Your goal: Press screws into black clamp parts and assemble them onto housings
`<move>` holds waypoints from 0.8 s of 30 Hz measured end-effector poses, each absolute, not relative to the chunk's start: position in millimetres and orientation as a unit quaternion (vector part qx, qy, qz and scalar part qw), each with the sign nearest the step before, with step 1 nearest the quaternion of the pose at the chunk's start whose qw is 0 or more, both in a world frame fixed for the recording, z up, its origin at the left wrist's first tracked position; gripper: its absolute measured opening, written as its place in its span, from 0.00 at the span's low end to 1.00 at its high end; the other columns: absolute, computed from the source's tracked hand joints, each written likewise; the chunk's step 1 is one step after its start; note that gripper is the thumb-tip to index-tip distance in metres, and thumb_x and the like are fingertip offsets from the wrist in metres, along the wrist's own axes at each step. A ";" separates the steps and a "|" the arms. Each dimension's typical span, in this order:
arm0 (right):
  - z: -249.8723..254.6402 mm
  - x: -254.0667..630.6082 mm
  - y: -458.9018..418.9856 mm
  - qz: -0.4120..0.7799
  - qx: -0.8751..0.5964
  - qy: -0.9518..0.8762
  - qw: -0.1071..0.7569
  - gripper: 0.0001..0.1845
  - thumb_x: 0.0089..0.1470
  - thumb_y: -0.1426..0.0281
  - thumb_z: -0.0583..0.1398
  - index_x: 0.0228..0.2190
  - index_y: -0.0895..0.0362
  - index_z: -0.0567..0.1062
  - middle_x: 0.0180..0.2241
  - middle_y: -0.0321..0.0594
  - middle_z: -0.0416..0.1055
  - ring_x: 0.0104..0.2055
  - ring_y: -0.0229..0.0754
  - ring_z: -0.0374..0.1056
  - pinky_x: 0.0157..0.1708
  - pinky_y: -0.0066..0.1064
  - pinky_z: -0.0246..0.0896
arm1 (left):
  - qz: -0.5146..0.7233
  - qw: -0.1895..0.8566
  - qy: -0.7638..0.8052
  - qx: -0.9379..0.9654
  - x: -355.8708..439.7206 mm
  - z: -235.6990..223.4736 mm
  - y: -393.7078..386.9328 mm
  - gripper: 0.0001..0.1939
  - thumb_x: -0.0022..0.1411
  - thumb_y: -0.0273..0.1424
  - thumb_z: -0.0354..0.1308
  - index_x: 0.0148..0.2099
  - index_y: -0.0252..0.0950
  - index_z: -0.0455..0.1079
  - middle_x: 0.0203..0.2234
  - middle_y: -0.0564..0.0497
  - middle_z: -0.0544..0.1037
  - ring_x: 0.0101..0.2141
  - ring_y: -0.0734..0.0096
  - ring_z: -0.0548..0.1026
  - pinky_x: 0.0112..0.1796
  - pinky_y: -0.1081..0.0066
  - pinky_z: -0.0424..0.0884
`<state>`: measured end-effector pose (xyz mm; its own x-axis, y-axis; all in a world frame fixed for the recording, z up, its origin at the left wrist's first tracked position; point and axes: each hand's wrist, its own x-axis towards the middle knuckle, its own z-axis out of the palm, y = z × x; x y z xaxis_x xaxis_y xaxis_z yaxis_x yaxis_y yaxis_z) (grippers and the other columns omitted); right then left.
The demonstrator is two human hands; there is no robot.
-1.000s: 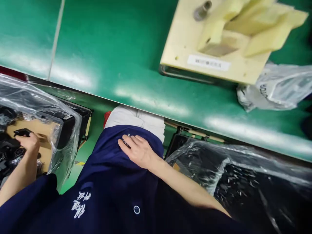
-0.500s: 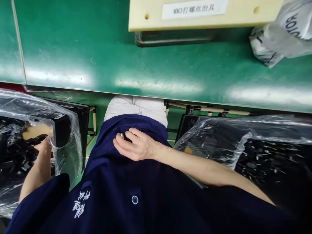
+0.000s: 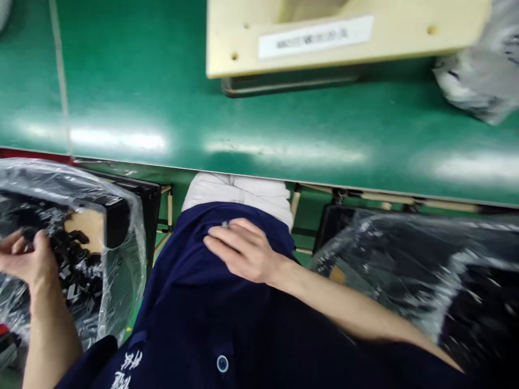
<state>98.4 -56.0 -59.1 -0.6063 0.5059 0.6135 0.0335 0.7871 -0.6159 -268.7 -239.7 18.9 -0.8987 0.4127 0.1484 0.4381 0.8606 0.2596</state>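
Over the open bag-lined bin at the left, my left hand (image 3: 30, 265) is closed, with a small black part (image 3: 30, 234) between its thumb and curled fingers. Many loose black parts (image 3: 75, 270) lie in that bin beneath it. My right hand (image 3: 245, 251) rests in front of my dark blue shirt, its fingers curled inward. A small silvery tip (image 3: 225, 224) pokes out past those fingers; the rest of that object is hidden by the hand.
A green table (image 3: 162, 97) runs across the front. On it stand a cream-coloured labelled fixture (image 3: 239, 38) and a crumpled white plastic bag (image 3: 478, 81). At the right, a second bin lined with clear plastic (image 3: 389, 248) contains dark parts (image 3: 482, 308).
My left hand has moved left and its fingers have closed round a black part. My right hand stays in front of my shirt, turned slightly. The whole view has shifted a little.
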 end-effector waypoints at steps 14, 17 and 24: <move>-54.6 105.0 -59.7 0.574 -0.442 -0.546 0.420 0.12 0.59 0.73 0.57 0.46 0.55 0.71 0.42 0.43 0.72 0.43 0.44 0.72 0.45 0.40 0.70 | -0.241 -0.267 -0.569 -0.739 -90.0 -0.8 -117.0 0.46 0.58 0.33 0.61 0.71 0.38 0.39 0.41 0.44 0.77 0.42 0.61 0.77 0.46 0.59 0.75; -57.8 110.8 -63.1 0.597 -0.447 -0.539 0.391 0.10 0.61 0.72 0.55 0.44 0.55 0.72 0.40 0.41 0.73 0.43 0.43 0.71 0.47 0.38 0.69 | -0.296 -0.367 -0.572 -0.671 -81.3 -11.3 -117.7 0.48 0.55 0.33 0.66 0.70 0.40 0.43 0.42 0.44 0.77 0.44 0.61 0.76 0.48 0.60 0.72; -67.7 114.3 -71.1 0.649 -0.388 -0.567 0.327 0.12 0.61 0.71 0.55 0.47 0.54 0.71 0.43 0.43 0.74 0.45 0.44 0.72 0.47 0.41 0.70 | -0.490 -0.581 -0.603 -0.240 -62.4 -20.7 -112.6 0.34 0.55 0.43 0.65 0.61 0.38 0.61 0.38 0.46 0.78 0.40 0.61 0.78 0.44 0.62 0.74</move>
